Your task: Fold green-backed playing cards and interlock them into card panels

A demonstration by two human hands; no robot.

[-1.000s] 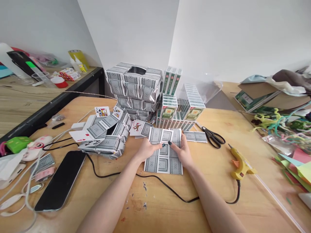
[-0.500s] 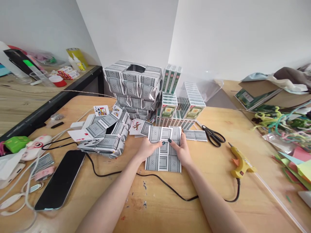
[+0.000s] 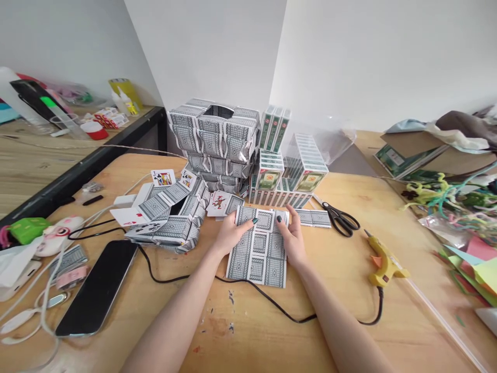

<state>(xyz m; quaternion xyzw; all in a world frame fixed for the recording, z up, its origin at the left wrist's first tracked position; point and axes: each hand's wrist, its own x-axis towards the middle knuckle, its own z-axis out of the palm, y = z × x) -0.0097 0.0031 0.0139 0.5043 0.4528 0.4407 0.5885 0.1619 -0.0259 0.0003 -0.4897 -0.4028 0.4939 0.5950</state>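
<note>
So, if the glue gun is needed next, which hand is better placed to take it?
The right hand, probably: the glue gun lies on that side, while the left hand is farther away, across the card sheet. Both hands are at the sheet, though.

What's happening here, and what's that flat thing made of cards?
A person is holding a flat panel of playing cards, backs facing up, with the left hand at one side and the right hand at the other. Behind it stands a tall card-covered structure, beside stacked packs of cards. The black-handled scissors and yellow glue gun lie to the right on the wooden table, with neither hand on them.
</note>
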